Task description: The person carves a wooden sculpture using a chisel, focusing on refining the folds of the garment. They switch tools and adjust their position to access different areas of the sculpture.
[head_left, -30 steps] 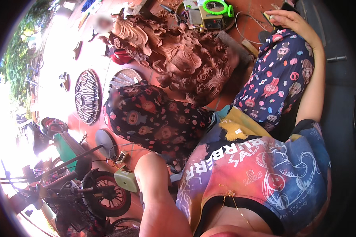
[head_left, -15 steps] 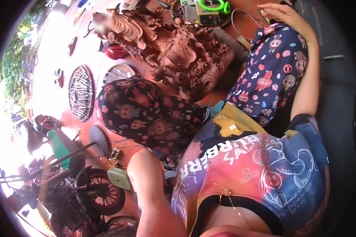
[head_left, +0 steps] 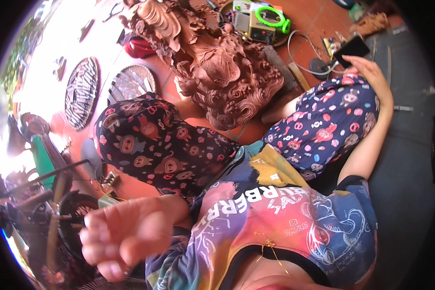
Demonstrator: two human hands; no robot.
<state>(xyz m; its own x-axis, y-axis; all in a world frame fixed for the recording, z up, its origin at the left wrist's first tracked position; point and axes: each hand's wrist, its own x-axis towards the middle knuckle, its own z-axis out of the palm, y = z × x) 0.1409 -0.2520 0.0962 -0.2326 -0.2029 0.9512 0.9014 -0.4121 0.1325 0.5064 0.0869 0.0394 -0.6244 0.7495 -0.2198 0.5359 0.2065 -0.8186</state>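
My left hand (head_left: 130, 237) is raised close to the camera at the lower left. Its palm shows, its fingers are loosely curled, and I see nothing in it. My right hand (head_left: 367, 72) lies by my right knee, fingers stretched out; a dark phone-like slab (head_left: 354, 50) appears just beyond the fingertips, and whether they touch it I cannot tell. Between my legs, in patterned dark trousers (head_left: 169, 145), stands a large reddish-brown carving (head_left: 222, 72) with swirling relief and figure shapes. Neither hand touches it.
Two round trays, one (head_left: 66, 96) full of slender tools and another (head_left: 152, 79), sit on the tiled floor at left. Beyond the carving are a power box (head_left: 262, 33) and a green ring (head_left: 270, 17). A motorbike (head_left: 43, 164) stands left; a dark surface (head_left: 415, 145) lies right.
My left hand has come up into view from the lower left, palm showing. The view has shifted, bringing the phone-like slab into sight near my right hand, which stays by the knee.
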